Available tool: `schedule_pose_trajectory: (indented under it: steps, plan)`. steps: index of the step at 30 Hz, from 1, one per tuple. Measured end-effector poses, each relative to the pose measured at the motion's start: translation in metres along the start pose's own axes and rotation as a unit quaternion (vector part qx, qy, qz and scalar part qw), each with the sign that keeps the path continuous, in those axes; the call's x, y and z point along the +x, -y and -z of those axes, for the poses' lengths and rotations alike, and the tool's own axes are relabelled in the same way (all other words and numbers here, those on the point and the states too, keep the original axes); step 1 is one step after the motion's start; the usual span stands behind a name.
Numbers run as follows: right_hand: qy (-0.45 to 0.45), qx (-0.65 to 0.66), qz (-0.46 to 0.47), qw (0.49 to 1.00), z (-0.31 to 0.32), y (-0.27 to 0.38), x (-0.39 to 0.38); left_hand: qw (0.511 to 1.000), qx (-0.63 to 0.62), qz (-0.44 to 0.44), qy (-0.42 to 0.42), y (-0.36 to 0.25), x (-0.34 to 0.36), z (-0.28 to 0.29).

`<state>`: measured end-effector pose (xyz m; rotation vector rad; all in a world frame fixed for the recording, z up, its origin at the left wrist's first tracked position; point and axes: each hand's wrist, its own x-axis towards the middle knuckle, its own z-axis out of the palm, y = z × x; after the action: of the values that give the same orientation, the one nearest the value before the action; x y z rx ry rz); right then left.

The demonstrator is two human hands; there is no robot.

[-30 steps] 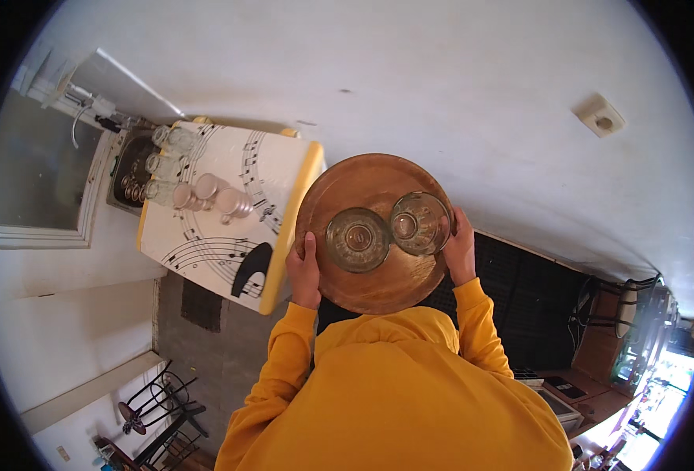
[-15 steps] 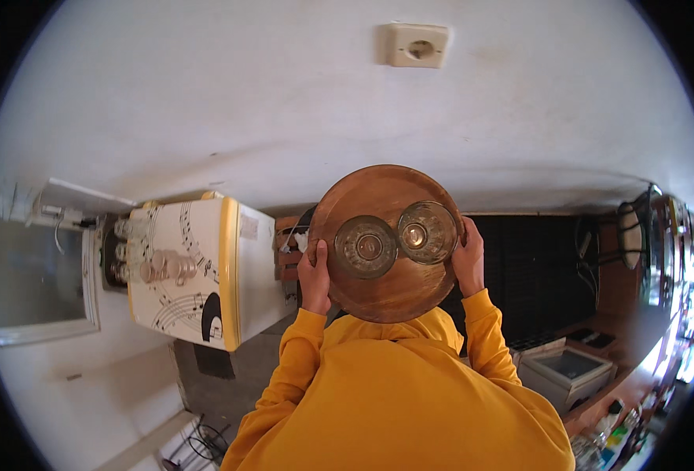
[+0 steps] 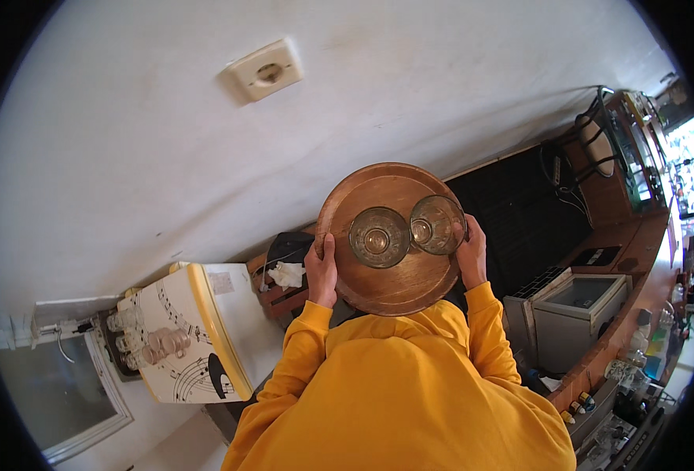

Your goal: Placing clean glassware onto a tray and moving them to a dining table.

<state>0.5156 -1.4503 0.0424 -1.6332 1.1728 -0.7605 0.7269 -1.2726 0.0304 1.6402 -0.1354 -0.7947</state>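
A round wooden tray (image 3: 394,294) is held out in front of my chest, close to level. Its left rim is in my left hand (image 3: 322,271), the thumb lying over the edge. My right hand (image 3: 471,253) grips the opposite rim, its fingers partly behind a glass. On the tray stand two clear glasses side by side: the left glass (image 3: 379,237) near the middle, and the right glass (image 3: 438,225) by the right rim, close to my right thumb. Both look empty from above. The fingers under the tray are hidden.
A white wall with a socket (image 3: 269,72) runs ahead. To the left is a white and yellow cabinet (image 3: 197,337) with upturned glasses (image 3: 162,345) on top. A chair (image 3: 596,145) stands far right. A long wooden counter (image 3: 637,294) holding bottles curves along the right.
My view has turned to the right, so the wall socket and cabinet have shifted left and more of the counter shows. The tray stays in both hands with both glasses on it.
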Motion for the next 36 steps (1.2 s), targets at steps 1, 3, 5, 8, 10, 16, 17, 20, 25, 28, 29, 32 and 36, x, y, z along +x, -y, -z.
schedule_pose_trajectory:
  steps: [1,3,5,8,10,16,17,20,25,28,29,32,36]
  plan:
    - [-0.005,-0.015,-0.002,1.0,0.009,-0.004,0.004,1.0,0.001,0.001,0.008,0.001,0.001,-0.01]
    - [-0.007,-0.005,-0.002,1.0,0.03,-0.016,0.018,1.0,0.005,-0.013,0.007,0.006,0.004,-0.036]
    - [-0.006,0.007,-0.001,1.0,0.055,-0.023,0.035,1.0,0.01,-0.029,0.001,0.007,0.006,-0.067]
    - [-0.005,0.008,-0.005,1.0,0.098,-0.033,0.061,0.999,-0.002,-0.036,0.007,0.007,0.004,-0.119]
    - [-0.013,-0.009,0.021,1.0,0.13,-0.043,0.082,1.0,-0.006,-0.02,0.006,0.008,0.0,-0.158]
    - [-0.029,-0.045,0.029,0.998,0.244,-0.071,0.144,0.999,-0.034,0.0,0.011,0.008,-0.014,-0.291]
    - [-0.035,-0.045,0.025,0.998,0.262,-0.074,0.152,0.999,-0.031,0.001,0.017,0.007,-0.016,-0.313]
    - [-0.067,-0.038,-0.008,0.997,0.315,-0.083,0.173,0.999,-0.016,0.008,0.047,-0.002,-0.019,-0.376]
    - [-0.128,-0.028,-0.027,0.991,0.39,-0.101,0.197,0.991,-0.005,-0.027,0.132,-0.014,-0.013,-0.464]
    - [-0.17,-0.02,-0.029,0.985,0.43,-0.113,0.208,0.982,0.004,-0.049,0.184,-0.026,-0.009,-0.516]
    - [-0.18,-0.024,-0.033,0.983,0.444,-0.114,0.212,0.978,0.016,-0.053,0.202,-0.033,-0.008,-0.533]
    - [-0.208,-0.013,-0.046,0.977,0.483,-0.119,0.232,0.968,0.001,-0.05,0.247,-0.049,-0.003,-0.588]
    - [-0.252,-0.027,-0.029,0.967,0.537,-0.134,0.268,0.959,0.011,-0.048,0.279,-0.065,0.003,-0.666]
